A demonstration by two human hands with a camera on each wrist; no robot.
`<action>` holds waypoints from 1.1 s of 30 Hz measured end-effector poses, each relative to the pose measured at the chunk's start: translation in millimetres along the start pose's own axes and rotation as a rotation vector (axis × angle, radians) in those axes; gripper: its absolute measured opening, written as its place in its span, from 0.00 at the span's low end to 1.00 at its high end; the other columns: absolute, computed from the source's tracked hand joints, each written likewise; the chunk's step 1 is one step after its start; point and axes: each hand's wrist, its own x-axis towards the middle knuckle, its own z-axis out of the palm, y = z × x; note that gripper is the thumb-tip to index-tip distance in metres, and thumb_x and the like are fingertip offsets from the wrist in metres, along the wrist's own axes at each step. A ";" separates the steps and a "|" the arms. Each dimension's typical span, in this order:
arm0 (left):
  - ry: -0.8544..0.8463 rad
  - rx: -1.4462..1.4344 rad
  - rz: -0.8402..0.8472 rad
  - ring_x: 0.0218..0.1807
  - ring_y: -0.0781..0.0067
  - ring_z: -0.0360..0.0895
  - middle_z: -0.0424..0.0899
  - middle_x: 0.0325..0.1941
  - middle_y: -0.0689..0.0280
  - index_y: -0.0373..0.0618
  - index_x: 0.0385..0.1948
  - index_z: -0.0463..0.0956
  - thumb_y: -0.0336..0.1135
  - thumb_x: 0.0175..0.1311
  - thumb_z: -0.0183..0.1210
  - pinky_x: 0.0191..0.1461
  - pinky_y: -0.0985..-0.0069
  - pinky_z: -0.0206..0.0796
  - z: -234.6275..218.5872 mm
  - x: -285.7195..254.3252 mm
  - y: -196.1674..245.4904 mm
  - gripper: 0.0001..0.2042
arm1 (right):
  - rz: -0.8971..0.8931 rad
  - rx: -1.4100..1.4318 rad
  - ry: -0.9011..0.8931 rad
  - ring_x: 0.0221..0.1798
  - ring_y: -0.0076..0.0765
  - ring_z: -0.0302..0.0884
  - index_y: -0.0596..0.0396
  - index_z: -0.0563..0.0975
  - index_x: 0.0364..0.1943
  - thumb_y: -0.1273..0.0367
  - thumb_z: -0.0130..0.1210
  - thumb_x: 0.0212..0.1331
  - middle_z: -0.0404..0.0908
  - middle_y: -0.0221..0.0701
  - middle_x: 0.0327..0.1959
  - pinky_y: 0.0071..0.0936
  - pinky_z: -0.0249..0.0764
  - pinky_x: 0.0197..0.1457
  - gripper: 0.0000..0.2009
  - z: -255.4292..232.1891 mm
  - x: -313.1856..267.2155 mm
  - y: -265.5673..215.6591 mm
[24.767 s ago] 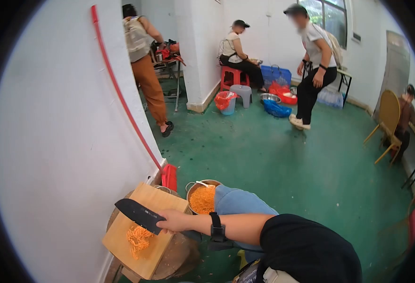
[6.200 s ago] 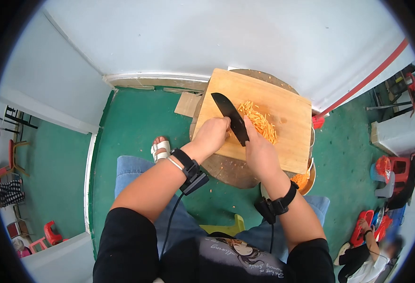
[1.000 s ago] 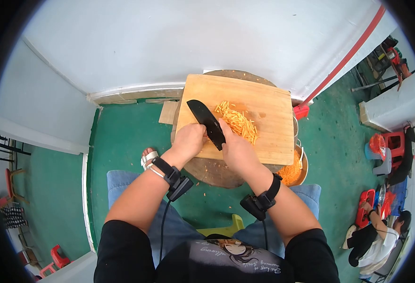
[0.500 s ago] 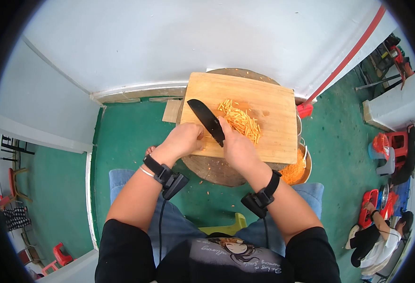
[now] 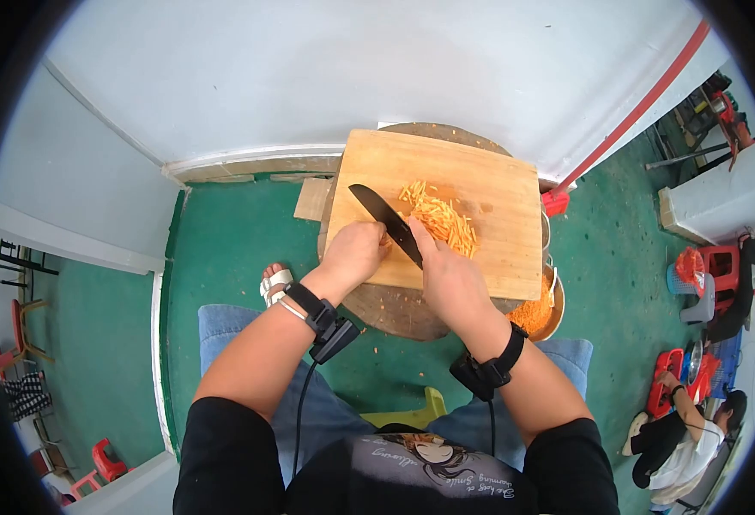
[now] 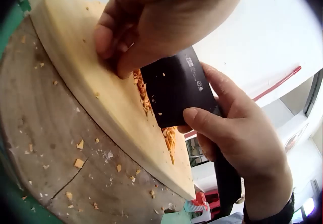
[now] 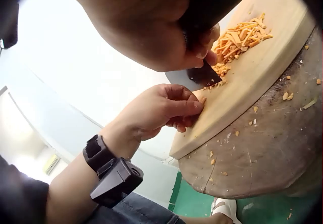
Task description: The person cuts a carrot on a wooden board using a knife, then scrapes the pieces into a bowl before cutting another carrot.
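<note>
On the cutting board [image 5: 502, 266] lies a heap of carrot strips [image 5: 442, 219]. My right hand [image 5: 455, 283] grips a black kitchen knife [image 5: 386, 219], its thumb against the side of the dark blade in the left wrist view. The blade stands edge-down on the board, between the heap and my left hand [image 5: 353, 256]. With fingers curled and thumb tip low at the wood, my left hand pinches a small orange carrot piece [image 7: 203, 101], mostly hidden by the fingers. Fine cut bits [image 7: 217, 82] cling along the blade.
A round wooden block [image 5: 395, 313] with scattered crumbs supports the board. Beside it on the right stands a metal pot [image 5: 559, 319] of chopped orange bits. A white wall [image 5: 309, 77] rises behind. At far right a person [image 5: 686, 451] sits near a red basin [image 5: 665, 390].
Half a second ago my left hand was drawn back from the blade; now its fingertips are beside it. The knife has shifted slightly right. Much earlier, my right hand held the knife above a smaller heap.
</note>
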 end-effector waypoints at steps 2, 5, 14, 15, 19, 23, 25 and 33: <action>0.012 -0.001 -0.005 0.32 0.46 0.76 0.77 0.24 0.48 0.38 0.22 0.75 0.31 0.49 0.58 0.37 0.57 0.67 1.6 -0.2 1.1 0.06 | 0.006 -0.007 -0.037 0.32 0.44 0.79 0.54 0.56 0.65 0.78 0.47 0.50 0.77 0.42 0.34 0.37 0.76 0.34 0.33 -0.8 -2.6 -1.2; 0.036 -0.008 0.000 0.32 0.45 0.76 0.77 0.24 0.47 0.37 0.21 0.74 0.30 0.50 0.57 0.36 0.56 0.67 4.6 0.4 1.3 0.06 | -0.018 -0.057 -0.072 0.34 0.44 0.79 0.53 0.56 0.65 0.78 0.47 0.49 0.76 0.42 0.35 0.36 0.76 0.36 0.33 1.6 -3.2 -3.9; 0.067 -0.013 -0.023 0.31 0.46 0.76 0.78 0.24 0.48 0.37 0.22 0.76 0.30 0.51 0.56 0.36 0.57 0.68 9.4 -1.0 0.2 0.05 | -0.017 -0.065 -0.094 0.34 0.43 0.79 0.51 0.53 0.67 0.79 0.48 0.49 0.75 0.42 0.35 0.35 0.76 0.35 0.36 -0.4 1.7 -4.2; 0.061 0.016 -0.030 0.31 0.48 0.77 0.78 0.25 0.49 0.38 0.24 0.77 0.31 0.52 0.57 0.36 0.59 0.69 8.9 -1.7 0.4 0.06 | -0.017 -0.045 -0.077 0.34 0.44 0.79 0.51 0.53 0.67 0.79 0.48 0.48 0.75 0.42 0.36 0.35 0.76 0.35 0.36 -3.6 0.7 -5.7; 0.061 0.020 -0.014 0.31 0.47 0.77 0.78 0.25 0.49 0.38 0.23 0.76 0.31 0.52 0.57 0.36 0.59 0.69 9.6 -1.4 -0.3 0.06 | -0.020 -0.047 -0.100 0.33 0.45 0.79 0.51 0.53 0.67 0.80 0.48 0.48 0.75 0.43 0.36 0.35 0.76 0.35 0.36 1.2 1.1 -3.6; 0.099 -0.030 -0.017 0.31 0.45 0.76 0.77 0.23 0.47 0.36 0.21 0.74 0.29 0.49 0.57 0.36 0.56 0.67 10.6 -1.5 1.2 0.05 | -0.019 -0.093 -0.107 0.33 0.45 0.79 0.51 0.53 0.67 0.79 0.48 0.48 0.75 0.42 0.35 0.36 0.76 0.35 0.36 1.4 3.4 -7.7; 0.094 -0.025 -0.030 0.32 0.45 0.76 0.77 0.23 0.47 0.36 0.21 0.74 0.29 0.49 0.57 0.36 0.57 0.67 8.7 -3.4 2.8 0.05 | -0.021 -0.057 -0.063 0.33 0.44 0.79 0.51 0.53 0.67 0.78 0.47 0.49 0.75 0.42 0.34 0.36 0.76 0.35 0.36 5.0 4.5 -5.9; 0.073 -0.035 -0.056 0.32 0.45 0.76 0.77 0.24 0.47 0.36 0.22 0.74 0.29 0.49 0.57 0.36 0.57 0.68 8.1 -1.9 2.4 0.05 | -0.024 -0.062 -0.063 0.33 0.43 0.79 0.52 0.52 0.67 0.78 0.48 0.48 0.75 0.41 0.34 0.35 0.76 0.34 0.37 3.5 1.8 -5.6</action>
